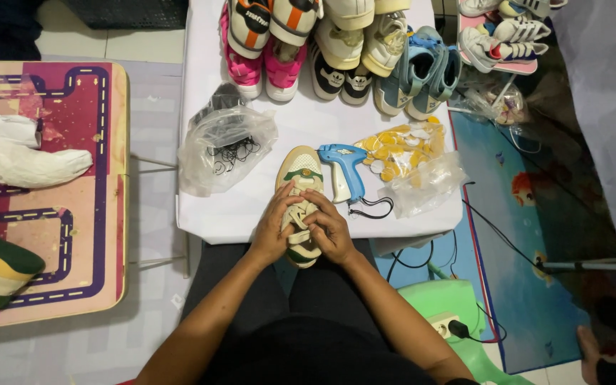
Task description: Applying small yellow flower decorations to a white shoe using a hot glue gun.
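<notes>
A cream and green sneaker (301, 175) lies toe-away on the near edge of the white table (244, 207). Both hands hold it at the laces: my left hand (276, 224) grips its left side, my right hand (328, 228) covers its right side and heel. Just right of the shoe rests a blue tagging gun (344, 170) with a black loop beside it. A clear bag of yellow and white round tags (404, 153) sits further right.
Another clear bag with black loops (224, 148) lies left of the shoe. Several pairs of small sneakers (336, 50) line the table's far end. A patterned low table (58, 192) stands at left, a green stool (458, 314) and cables at right.
</notes>
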